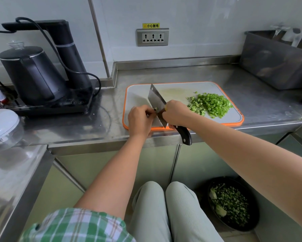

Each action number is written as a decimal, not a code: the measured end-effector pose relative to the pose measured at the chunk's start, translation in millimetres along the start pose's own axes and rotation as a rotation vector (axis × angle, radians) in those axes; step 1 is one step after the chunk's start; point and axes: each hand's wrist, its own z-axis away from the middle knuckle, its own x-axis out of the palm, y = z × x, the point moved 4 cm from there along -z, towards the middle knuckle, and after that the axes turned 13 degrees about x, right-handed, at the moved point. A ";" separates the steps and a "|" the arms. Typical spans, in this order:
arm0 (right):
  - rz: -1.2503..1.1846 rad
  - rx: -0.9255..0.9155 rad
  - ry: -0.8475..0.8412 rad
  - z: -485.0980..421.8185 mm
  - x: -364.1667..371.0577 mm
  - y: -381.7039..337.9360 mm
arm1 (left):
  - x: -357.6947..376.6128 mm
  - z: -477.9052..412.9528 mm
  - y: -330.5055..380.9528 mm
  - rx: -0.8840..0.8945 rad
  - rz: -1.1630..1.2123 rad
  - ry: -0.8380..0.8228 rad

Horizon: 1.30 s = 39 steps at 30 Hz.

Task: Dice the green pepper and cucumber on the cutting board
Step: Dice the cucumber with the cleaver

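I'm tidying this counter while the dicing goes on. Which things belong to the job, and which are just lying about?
In the job: cutting board, cleaver, diced greens, left hand, right hand.

Lying about: kettle, wall socket, grey tub, floor bin of scraps.

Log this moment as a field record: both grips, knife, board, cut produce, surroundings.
left grip: fingers curled against the cleaver blade beside a small green bit; a pinch cannot be confirmed
right grip: wrapped round the cleaver where the blade meets the handle
cleaver: blade tilted over the cutting board, handle end past the counter edge
diced pile: green cubes heaped on the board's right side
counter: steel, kettle at left
floor: dark bin holding green scraps
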 end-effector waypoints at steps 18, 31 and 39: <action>-0.305 -0.016 -0.162 -5.2 17.9 -0.7 | -24.9 0.5 -12.4 -0.113 -0.136 0.115; -0.450 0.138 -0.079 -12.5 -29.2 57.4 | 8.4 -4.3 16.7 -0.023 -0.258 -0.076; -0.322 0.135 -0.096 -16.9 -16.9 53.1 | 8.6 -9.6 21.1 0.041 -0.205 -0.075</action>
